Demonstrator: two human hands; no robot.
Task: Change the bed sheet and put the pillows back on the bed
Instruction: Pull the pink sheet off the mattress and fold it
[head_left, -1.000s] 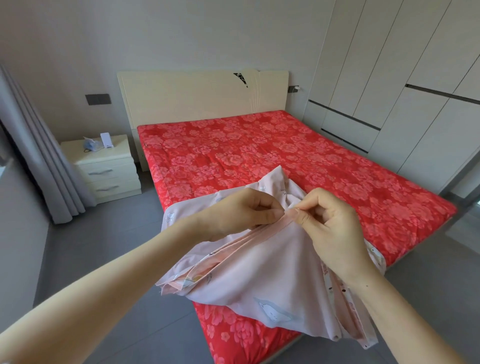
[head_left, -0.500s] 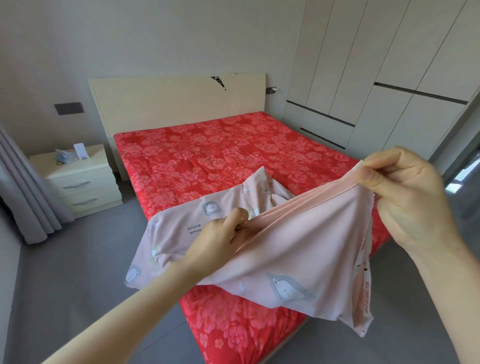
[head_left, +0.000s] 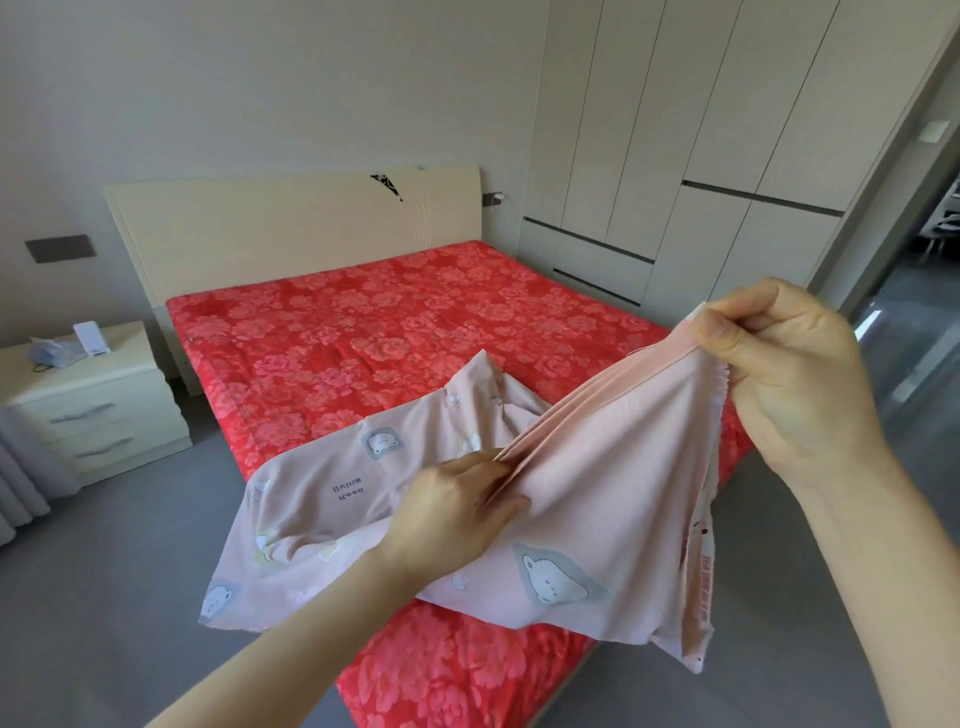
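Pinching the folded hem of the pink bear-print sheet (head_left: 597, 467), the right hand (head_left: 789, 374) holds it raised over the foot end of the bed (head_left: 389, 332), toward its right side. The left hand (head_left: 452, 514) grips the same gathered hem lower down, above the bed's near corner. The sheet hangs between both hands, its far part draped on the bed's red floral top. A nightstand (head_left: 88, 395) stands left of the bed and a wardrobe (head_left: 701, 156) runs along its right.

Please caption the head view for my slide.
Left hand and right hand hold the pink sheet by its hem above the red mattress.
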